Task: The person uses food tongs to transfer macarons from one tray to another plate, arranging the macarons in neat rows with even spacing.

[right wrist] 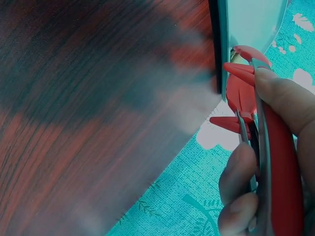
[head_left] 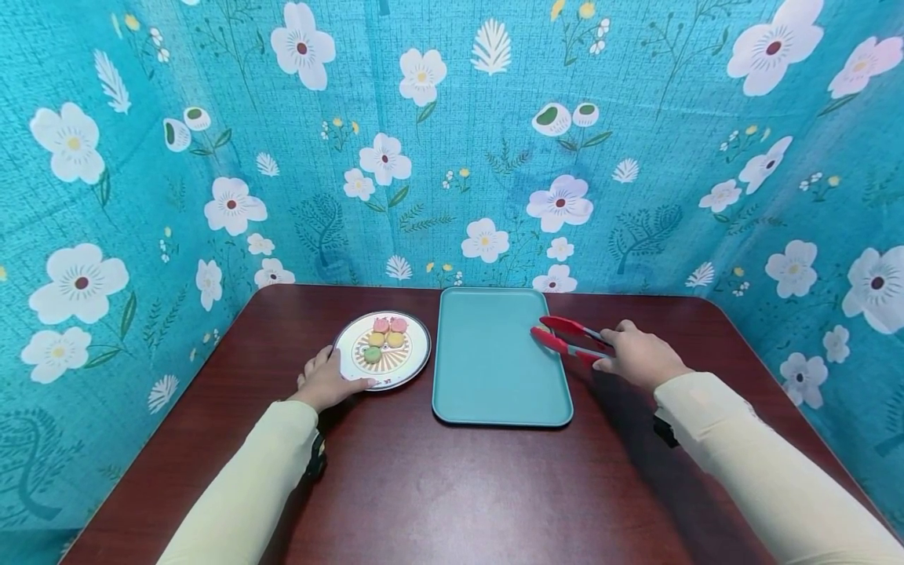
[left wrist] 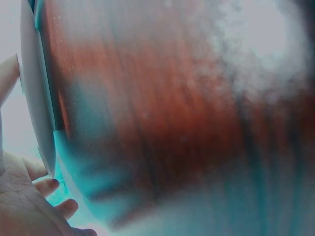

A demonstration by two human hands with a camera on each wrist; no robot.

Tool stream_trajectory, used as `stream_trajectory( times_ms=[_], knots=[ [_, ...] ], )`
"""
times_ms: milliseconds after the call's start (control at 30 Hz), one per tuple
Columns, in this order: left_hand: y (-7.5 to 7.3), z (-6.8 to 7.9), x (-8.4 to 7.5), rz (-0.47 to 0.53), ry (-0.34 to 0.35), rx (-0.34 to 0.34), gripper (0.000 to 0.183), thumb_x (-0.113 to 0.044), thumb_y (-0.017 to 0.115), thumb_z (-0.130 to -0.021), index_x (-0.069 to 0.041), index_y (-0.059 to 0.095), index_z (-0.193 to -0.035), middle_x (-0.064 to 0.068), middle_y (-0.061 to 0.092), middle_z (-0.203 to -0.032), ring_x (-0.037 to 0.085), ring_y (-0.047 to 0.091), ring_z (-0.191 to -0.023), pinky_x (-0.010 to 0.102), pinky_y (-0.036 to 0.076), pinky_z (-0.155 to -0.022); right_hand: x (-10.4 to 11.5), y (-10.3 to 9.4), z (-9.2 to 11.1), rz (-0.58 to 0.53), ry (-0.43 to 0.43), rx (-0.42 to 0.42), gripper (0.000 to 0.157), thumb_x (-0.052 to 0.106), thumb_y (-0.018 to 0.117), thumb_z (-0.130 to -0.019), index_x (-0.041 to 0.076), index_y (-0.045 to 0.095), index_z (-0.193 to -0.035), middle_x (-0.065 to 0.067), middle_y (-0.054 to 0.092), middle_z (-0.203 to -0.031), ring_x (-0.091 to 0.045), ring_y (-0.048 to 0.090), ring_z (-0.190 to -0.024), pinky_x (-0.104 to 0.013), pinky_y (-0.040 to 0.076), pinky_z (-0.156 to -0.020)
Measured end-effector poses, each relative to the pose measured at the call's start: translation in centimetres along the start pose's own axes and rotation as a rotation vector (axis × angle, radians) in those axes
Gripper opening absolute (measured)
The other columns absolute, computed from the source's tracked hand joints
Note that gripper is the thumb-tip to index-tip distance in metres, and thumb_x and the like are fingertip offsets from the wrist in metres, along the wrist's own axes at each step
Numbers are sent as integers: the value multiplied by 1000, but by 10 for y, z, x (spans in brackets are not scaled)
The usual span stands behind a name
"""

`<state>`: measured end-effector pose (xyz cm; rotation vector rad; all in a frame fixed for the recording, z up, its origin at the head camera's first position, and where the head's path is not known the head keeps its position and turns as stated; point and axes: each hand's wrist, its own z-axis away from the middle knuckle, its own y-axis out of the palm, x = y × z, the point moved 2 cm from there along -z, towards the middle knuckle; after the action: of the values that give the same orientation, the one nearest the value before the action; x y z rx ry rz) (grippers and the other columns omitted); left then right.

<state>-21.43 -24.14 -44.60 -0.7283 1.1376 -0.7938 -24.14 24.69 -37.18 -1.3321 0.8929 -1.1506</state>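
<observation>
On the left of the table is a round white plate (head_left: 346, 345) with a patterned centre and a dark rim line. Several small macarons (head_left: 378, 339) in pink, yellow and green lie on it. My left hand (head_left: 326, 382) grips the plate's near-left edge, thumb on the rim; the left wrist view shows the plate (left wrist: 37, 93) edge-on beside my fingers. My right hand (head_left: 639, 357) holds red tongs (head_left: 565, 345) with grey metal arms, their heads over the tray's right edge. In the right wrist view, a small yellowish-green piece shows partly by the tong heads (right wrist: 241, 96).
A teal rectangular tray (head_left: 497, 361) lies mid-table, between the plate and the tongs. The dark red-brown wooden table (head_left: 466, 486) ends at a blue flowered cloth (head_left: 438, 157) hanging behind and at both sides.
</observation>
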Motion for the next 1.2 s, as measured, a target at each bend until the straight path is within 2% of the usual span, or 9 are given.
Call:
stream_trajectory(
  times_ms=[500, 833, 1200],
  knots=[
    [2, -3, 1, -3, -4, -7, 112, -58, 69, -78, 5, 13, -151, 26, 10, -154, 47, 11, -135, 65, 12, -108, -2, 3, 1, -27, 12, 18, 70, 29, 81, -78, -5, 51, -133, -23, 53, -106, -25, 56, -74, -36, 50, -56],
    [1, -1, 0, -17, -3, -7, 111, -59, 68, -79, 6, 14, -151, 26, 11, -154, 48, 11, -135, 66, 12, -108, 1, 2, 4, -44, 12, 5, 74, 30, 81, -78, -5, 49, -135, -23, 52, -109, -25, 57, -76, -38, 51, -58],
    [2, 0, -1, -15, 0, -12, 111, -59, 68, -78, 5, 14, -151, 26, 11, -154, 47, 11, -136, 66, 12, -108, 3, 4, 4, -31, -3, -2, 69, 29, 79, -80, -4, 51, -134, -22, 53, -107, -23, 56, -72, -38, 51, -58]
  ],
)
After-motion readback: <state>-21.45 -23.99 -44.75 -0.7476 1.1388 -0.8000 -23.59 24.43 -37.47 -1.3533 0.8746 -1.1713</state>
